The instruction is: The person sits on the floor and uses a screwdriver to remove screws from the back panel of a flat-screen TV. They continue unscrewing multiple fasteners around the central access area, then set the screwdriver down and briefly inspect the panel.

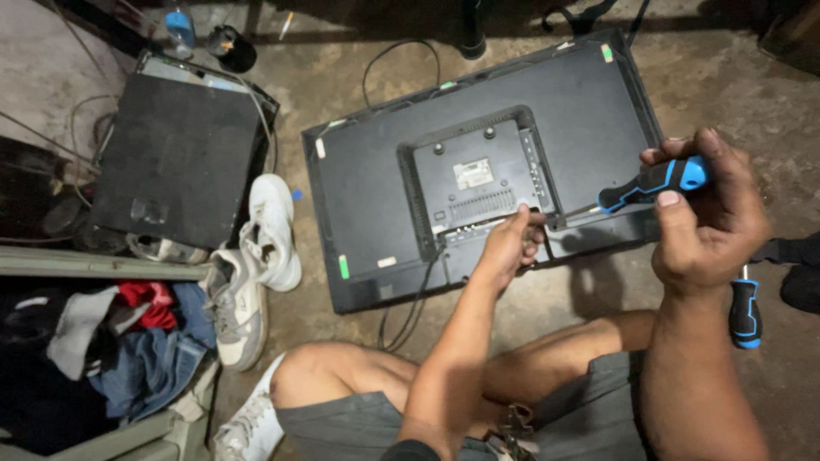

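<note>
Blue-handled screwdriver (651,184) is being clenched by the right hand (705,218), its tip aimed left while the left hand (510,243) is pinching at the television's (367,171) near back edge to guide it.

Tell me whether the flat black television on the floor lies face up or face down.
Face down: the flat black television shows its raised back panel, vents and screw holes upward.

Dim overhead light, sharp, dark corners

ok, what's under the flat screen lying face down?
Under the flat screen only bare concrete floor shows around its edges, plus a black cable running out from its lower edge. Its front face is hidden.
</note>
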